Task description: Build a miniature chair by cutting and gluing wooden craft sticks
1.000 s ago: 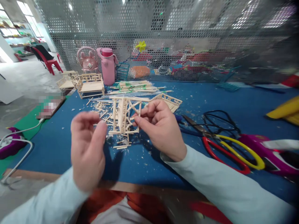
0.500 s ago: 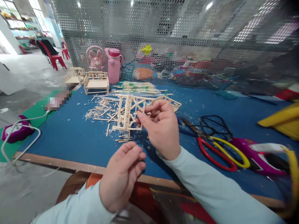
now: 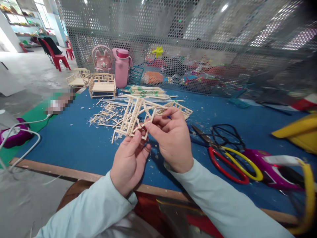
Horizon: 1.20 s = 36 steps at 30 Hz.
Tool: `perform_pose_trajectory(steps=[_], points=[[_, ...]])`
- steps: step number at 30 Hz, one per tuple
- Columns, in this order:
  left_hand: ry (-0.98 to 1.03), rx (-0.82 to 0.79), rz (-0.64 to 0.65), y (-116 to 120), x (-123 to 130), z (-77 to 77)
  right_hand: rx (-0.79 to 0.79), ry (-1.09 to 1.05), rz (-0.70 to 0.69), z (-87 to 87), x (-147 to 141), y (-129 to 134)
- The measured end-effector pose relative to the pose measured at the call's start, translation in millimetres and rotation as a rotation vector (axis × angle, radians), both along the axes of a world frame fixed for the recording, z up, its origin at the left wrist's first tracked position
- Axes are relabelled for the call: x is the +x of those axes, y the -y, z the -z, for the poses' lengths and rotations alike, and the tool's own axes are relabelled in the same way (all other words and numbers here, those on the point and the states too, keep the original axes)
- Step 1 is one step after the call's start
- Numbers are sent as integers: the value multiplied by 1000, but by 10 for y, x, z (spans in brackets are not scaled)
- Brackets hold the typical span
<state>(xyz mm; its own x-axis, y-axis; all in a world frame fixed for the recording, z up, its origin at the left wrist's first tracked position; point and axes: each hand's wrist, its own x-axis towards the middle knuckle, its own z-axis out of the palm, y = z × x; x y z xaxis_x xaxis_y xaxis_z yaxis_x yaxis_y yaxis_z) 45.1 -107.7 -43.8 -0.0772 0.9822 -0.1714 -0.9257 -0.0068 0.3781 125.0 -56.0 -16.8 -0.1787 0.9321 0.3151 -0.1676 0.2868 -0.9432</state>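
1. My right hand (image 3: 174,138) pinches the right end of the stick frame (image 3: 133,117); my left hand (image 3: 129,162) grasps its near edge, thumb on top.
2. Frame's tilted over mid-table (image 3: 81,142), stick scraps (image 3: 109,115) to its left.
3. I'd expect light, stiff, low slip, fragile at joints.
4. I'd take the doubled middle bar or outer corners, light pressure; avoid thin braces.
5. Scissors (image 3: 211,153) lie right, clear of both hands.
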Motion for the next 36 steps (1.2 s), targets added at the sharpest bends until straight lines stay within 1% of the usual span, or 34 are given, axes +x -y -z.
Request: perform_pose_trajectory(steps=[4,8,13,19,22,26,33,34,36], points=[[27,-7,-12,-5,11,-13,-75,-38,-26,44,-20,35],[-1,-55,-28,13,6,-33,-125,-48,-72,73,-8,44],[-31,-102,-26,14,14,-30,-110,-24,-57,86,4,44],[34,-46,-24,17,33,-11,-99,-41,-58,105,2,36],[52,-71,-9,25,22,-24,-106,-30,-70,114,4,29],[14,-144,15,31,2,-31,-101,-20,-70,133,-4,30],[-56,-170,29,36,-20,-31,-71,13,-55,168,-8,21],[-77,-173,47,57,-27,-32,-75,7,-58,163,3,7],[-151,-215,122,140,-53,-18,-82,-8,-81,149,35,-36]])
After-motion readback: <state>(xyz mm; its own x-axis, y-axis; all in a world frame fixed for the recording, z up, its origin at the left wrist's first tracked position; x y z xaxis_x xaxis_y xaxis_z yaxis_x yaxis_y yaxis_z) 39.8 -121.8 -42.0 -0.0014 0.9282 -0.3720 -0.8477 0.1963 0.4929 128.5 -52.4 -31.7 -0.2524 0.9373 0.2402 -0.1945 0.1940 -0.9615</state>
